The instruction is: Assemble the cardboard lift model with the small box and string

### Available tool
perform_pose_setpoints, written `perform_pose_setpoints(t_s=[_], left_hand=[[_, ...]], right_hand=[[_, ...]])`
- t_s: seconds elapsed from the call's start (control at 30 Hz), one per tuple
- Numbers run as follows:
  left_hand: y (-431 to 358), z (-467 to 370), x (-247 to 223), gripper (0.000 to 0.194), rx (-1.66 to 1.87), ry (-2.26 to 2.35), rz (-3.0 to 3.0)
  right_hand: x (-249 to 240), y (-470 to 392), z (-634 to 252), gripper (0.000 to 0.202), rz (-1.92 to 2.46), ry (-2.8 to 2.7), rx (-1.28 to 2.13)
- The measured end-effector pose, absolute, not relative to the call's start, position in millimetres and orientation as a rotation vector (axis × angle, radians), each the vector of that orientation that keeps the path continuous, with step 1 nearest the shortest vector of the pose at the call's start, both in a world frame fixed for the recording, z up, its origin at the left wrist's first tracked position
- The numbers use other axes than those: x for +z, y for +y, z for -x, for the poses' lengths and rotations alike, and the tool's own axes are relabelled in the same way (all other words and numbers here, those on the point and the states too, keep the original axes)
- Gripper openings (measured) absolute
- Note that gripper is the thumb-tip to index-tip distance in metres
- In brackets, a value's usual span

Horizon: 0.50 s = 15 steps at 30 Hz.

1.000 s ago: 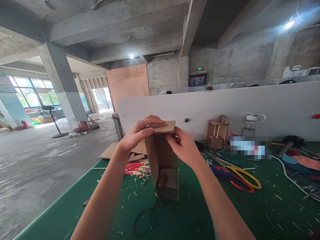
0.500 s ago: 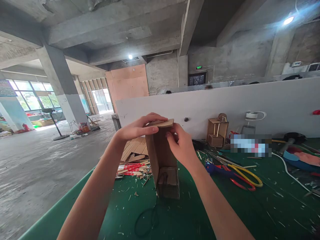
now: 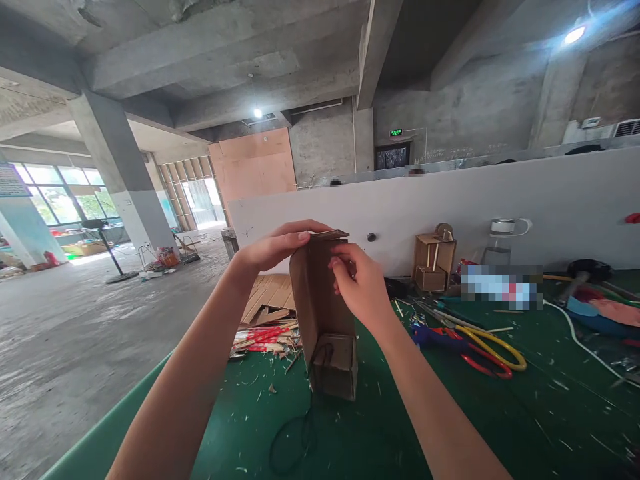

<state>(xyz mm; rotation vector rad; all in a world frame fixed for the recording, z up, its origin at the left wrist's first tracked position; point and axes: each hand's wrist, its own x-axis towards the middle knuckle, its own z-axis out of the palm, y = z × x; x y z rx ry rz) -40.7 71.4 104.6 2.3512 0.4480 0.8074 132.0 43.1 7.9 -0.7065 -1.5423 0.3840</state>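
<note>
A tall, open-fronted cardboard box (image 3: 316,293) stands upright before me, with a smaller cardboard compartment (image 3: 336,357) at its foot. Across its top lies a flat cardboard flap (image 3: 330,235). My left hand (image 3: 280,245) is closed over the flap and the upper left corner, thumb at the front and fingers reaching over the top. At the upper right side, my right hand (image 3: 359,277) has its fingers curled round the box's edge, thumb bent inside the opening. A dark thin cord (image 3: 293,427) runs from the compartment onto the green table (image 3: 390,433).
Cardboard sheets (image 3: 270,297) and wooden sticks in red wrapping (image 3: 267,339) lie left of the box. On the right are yellow-handled scissors (image 3: 500,347), red-handled pliers (image 3: 485,365), a clear bottle (image 3: 497,250) and another cardboard model (image 3: 434,263). A white partition (image 3: 565,200) stands behind.
The top flap has tipped, so its upper face shows less now. My left hand has shifted slightly over it, and the box leans a little differently. My right hand stays at the right edge.
</note>
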Motion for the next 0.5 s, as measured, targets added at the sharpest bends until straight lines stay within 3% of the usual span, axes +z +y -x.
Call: perform_pose_setpoints(t_s=[0.43,0.5], left_hand=[[71.0,35.5,108.2,0.050,0.707,0.504,-2.339],[70.0,32.7,110.5,0.047,0.871,0.527,-2.442]], right_hand=[[9.2,45.7,-131.5,0.014,0.717,-1.511,0.304],[7.9,47.5,-131.2,0.014,0.714,-1.496,0.304]])
